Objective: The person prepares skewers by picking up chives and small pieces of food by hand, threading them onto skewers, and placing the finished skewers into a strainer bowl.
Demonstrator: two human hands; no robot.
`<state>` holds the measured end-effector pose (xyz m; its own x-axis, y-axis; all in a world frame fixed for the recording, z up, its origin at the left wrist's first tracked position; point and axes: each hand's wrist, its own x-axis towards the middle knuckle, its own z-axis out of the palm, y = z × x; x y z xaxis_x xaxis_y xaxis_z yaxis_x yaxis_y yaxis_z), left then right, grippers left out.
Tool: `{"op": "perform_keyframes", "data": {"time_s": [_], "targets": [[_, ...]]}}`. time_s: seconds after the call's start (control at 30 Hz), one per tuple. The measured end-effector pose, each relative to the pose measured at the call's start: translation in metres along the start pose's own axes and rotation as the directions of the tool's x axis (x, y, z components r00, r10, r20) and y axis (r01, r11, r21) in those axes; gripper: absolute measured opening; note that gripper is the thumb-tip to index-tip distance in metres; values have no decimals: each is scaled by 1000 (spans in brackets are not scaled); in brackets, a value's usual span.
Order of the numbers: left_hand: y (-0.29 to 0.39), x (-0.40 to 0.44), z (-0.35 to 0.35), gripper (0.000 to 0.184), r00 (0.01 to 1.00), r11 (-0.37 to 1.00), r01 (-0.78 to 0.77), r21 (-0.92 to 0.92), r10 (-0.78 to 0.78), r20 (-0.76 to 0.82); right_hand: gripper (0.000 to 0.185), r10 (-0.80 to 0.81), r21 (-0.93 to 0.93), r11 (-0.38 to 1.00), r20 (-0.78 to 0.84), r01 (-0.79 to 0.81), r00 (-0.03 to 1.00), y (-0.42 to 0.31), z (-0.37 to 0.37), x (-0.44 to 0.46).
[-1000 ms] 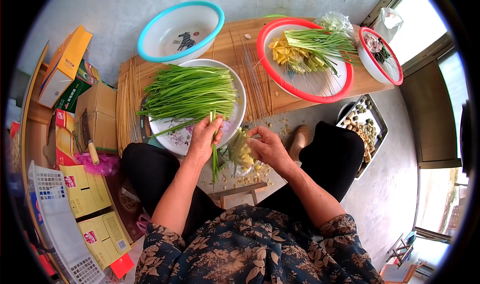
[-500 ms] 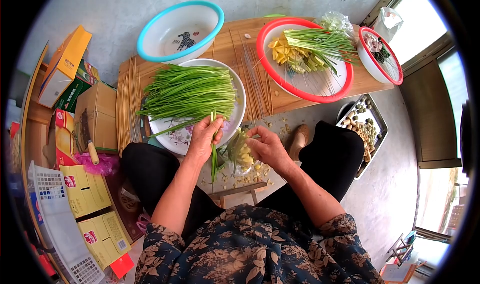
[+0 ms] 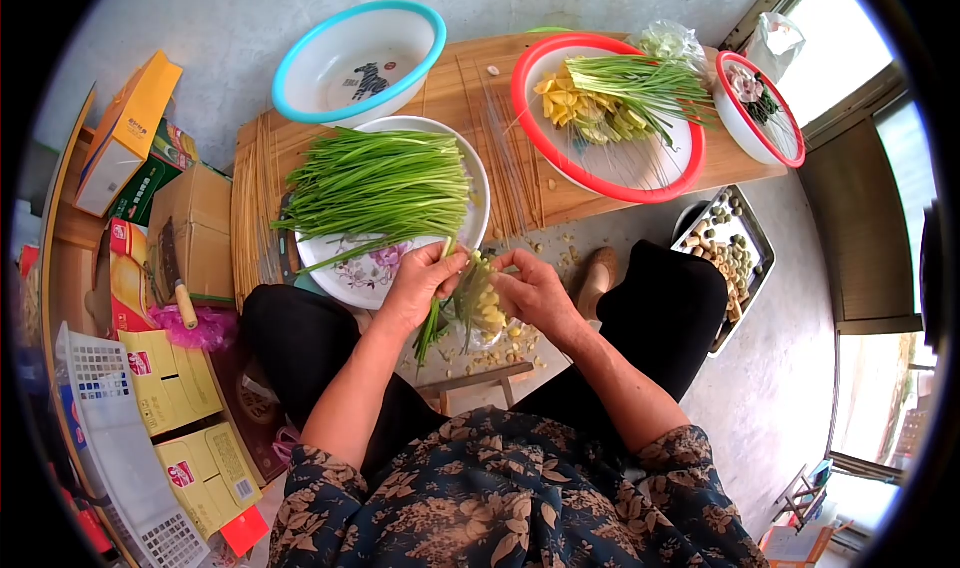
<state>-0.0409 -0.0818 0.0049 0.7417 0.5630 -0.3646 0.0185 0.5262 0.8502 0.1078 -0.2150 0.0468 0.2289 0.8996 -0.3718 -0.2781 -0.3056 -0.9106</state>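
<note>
My left hand is closed round a few green garlic chives, their pale ends up by the fingertips and the green leaves hanging below. Close beside it on the right, my right hand has its fingers pinched together. What they grip I cannot make out. Between and just below both hands is a clump of pale yellow-green pieces, partly hidden by the fingers. Just beyond my hands, a large pile of garlic chives lies on a white flowered plate.
Thin bamboo skewers lie on the wooden table. Behind stand a blue-rimmed basin and a red-rimmed basin with yellow slices and chives. A metal tray of small pieces is at right, cardboard boxes at left.
My left hand has moved right and slightly down, bringing the chives' pale ends close to my right hand. The chives now tilt more. My right hand has barely moved.
</note>
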Motion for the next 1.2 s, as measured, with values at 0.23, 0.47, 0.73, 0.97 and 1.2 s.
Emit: {"op": "perform_keyframes", "data": {"time_s": [0.23, 0.47, 0.73, 0.97, 1.2], "targets": [[-8, 8, -1, 27, 971, 972, -205, 118, 217, -101, 11, -6, 31, 999, -18, 6, 1000, 2, -3, 3], [8, 4, -4, 36, 981, 990, -135, 46, 140, -131, 12, -20, 61, 998, -10, 21, 1000, 1, -2, 2], [4, 3, -7, 28, 988, 991, -135, -18, 134, -72, 11, -1, 0, 1000, -12, 1, 1000, -2, -1, 0], [9, 3, -2, 26, 990, 993, -113, -44, 109, -89, 11, -5, 4, 1000, -7, 5, 1000, -1, 0, 1], [6, 5, -5, 27, 994, 995, -90, -54, 86, -62, 12, -12, 4, 1000, 7, 12, 1000, 2, -1, 2]]}}
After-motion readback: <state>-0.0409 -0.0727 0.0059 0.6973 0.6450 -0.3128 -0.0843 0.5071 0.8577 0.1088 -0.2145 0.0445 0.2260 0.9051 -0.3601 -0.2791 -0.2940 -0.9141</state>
